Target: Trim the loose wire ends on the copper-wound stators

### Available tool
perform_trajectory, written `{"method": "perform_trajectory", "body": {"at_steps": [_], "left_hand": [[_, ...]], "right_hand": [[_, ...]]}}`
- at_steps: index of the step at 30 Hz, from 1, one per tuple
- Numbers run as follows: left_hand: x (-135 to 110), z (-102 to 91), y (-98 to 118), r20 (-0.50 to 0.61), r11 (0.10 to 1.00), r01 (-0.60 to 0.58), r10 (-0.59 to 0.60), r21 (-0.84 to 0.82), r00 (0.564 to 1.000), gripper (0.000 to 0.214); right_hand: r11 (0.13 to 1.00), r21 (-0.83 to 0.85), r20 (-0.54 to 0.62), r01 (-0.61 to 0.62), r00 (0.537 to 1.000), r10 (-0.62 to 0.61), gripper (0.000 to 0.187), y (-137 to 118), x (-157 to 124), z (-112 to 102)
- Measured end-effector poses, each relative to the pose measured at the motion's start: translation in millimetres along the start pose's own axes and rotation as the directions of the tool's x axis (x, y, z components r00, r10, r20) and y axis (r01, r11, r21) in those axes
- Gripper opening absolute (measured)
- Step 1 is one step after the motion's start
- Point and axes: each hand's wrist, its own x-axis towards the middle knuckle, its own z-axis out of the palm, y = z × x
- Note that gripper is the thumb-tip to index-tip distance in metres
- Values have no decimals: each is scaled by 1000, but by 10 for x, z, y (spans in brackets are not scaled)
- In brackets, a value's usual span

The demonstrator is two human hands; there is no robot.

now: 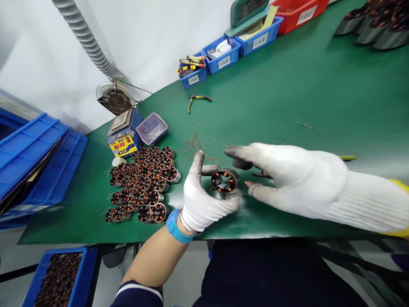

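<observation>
My left hand (207, 194), in a white glove with greyed fingertips, is closed around a motor stator (224, 181). The stator is a short metal ring with copper windings, its open end turned up toward me. Just to the right is my right hand (284, 177), also gloved, with its fingers stretched toward the stator and the thumb apart from them. A dark sliver shows between those fingers; I cannot tell whether it is a fingertip or a tool. Behind the right wrist a green handle tip (347, 157) sticks out. Loose copper wire scraps (194, 145) lie beyond my left hand.
Rows of stators (140, 183) stand at left, near a blue-and-yellow device (123, 140) and a purple tray (152, 128). Cutting pliers (198, 100) lie farther back, before blue bins (193, 79) and a red bin (300, 15). More stators (380, 27) stand far right.
</observation>
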Motion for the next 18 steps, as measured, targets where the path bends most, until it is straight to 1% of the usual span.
{"method": "perform_trajectory", "body": {"at_steps": [2,3,5,7,8,9,12,13,14,15,16,17,18], "left_hand": [[-4,-5,16,40,999,-18,20,-34,999,110],[-5,-9,24,61,998,-25,28,-53,998,109],[0,-16,46,83,997,-13,20,-75,996,105],[10,-15,72,76,997,36,-31,-61,997,102],[14,-9,85,68,997,59,-56,-45,996,100],[16,0,95,59,997,70,-68,-28,996,98],[4,44,91,33,998,58,-58,-4,998,95],[-4,59,75,20,998,66,-66,-5,998,94],[-11,70,54,3,997,82,-82,-7,997,95],[-16,75,30,-16,995,101,-101,-5,995,96],[-19,76,6,-35,994,113,-113,2,993,96],[-20,70,-17,-56,993,115,-114,18,992,97],[-20,60,-35,-68,993,110,-107,39,992,97]], "right_hand": [[998,-15,33,56,998,-55,56,6,-1,67],[998,-24,55,61,997,-59,56,0,1,83],[998,-60,81,21,997,-16,58,-21,10,65],[993,-106,83,-46,995,54,63,-49,26,-5],[991,-124,73,-56,995,65,64,-60,37,-49],[990,-138,61,-40,997,49,64,-69,49,-92],[978,-194,33,81,997,-76,57,-62,92,-199],[971,-221,40,92,996,-85,53,-48,103,-228],[967,-248,52,53,998,-42,47,-30,109,-252],[965,-260,70,-31,996,51,40,-12,109,-269],[958,-249,112,-141,979,173,35,3,100,-274],[943,-220,162,-250,944,288,35,11,83,-263],[927,-178,206,-330,909,363,40,8,58,-230]]}}
